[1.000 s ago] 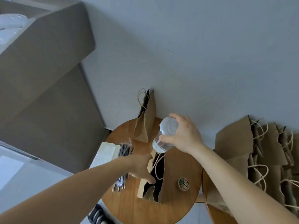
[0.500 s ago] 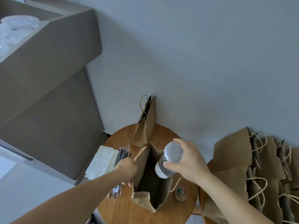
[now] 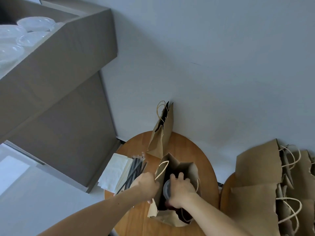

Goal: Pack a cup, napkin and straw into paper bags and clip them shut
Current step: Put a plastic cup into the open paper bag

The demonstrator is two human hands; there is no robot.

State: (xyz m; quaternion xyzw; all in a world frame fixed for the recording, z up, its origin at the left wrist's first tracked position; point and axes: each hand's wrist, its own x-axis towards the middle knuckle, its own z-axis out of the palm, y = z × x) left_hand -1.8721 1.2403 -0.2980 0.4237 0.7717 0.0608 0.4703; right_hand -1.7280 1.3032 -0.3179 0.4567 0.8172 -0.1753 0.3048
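Cup [image 3: 166, 191] gripped by right hand [image 3: 181, 189] inside bag [image 3: 190, 169]; left hand [image 3: 146, 186] apparently pinches bag.

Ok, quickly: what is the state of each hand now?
Left hand: closed, gripping the bag at its rim.
Right hand: closed, holding the cup inside the bag.

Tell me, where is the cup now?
In the head view, low centre, the cup is inside the open paper bag on the round table, gripped by the right hand; the left hand holds the bag's edge.
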